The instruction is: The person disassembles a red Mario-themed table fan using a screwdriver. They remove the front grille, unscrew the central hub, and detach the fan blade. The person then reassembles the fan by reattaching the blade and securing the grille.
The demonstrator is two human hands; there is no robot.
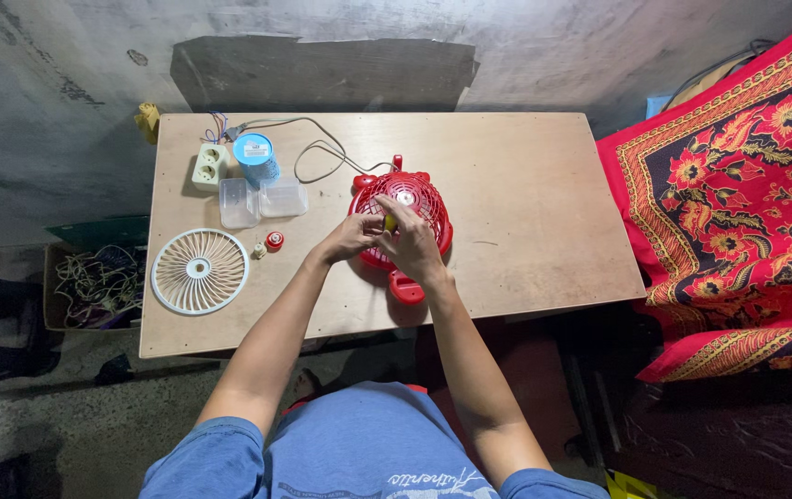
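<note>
- Near the middle of the desk (525,185), toward its front edge, the red fan (402,222) lies flat with its grille facing up.
- Your left hand (350,238) and right hand (412,242) meet over the fan's front half, fingers curled around a small yellow-green item (389,222); it is too small to tell which hand grips it.
- Toward the front-left corner, a white fan grille (199,271) lies flat, with a red knob (274,241) just beside it.
- At the back-left corner sit a socket block (209,166), a blue roll (255,157) and clear plastic boxes (260,200).
</note>
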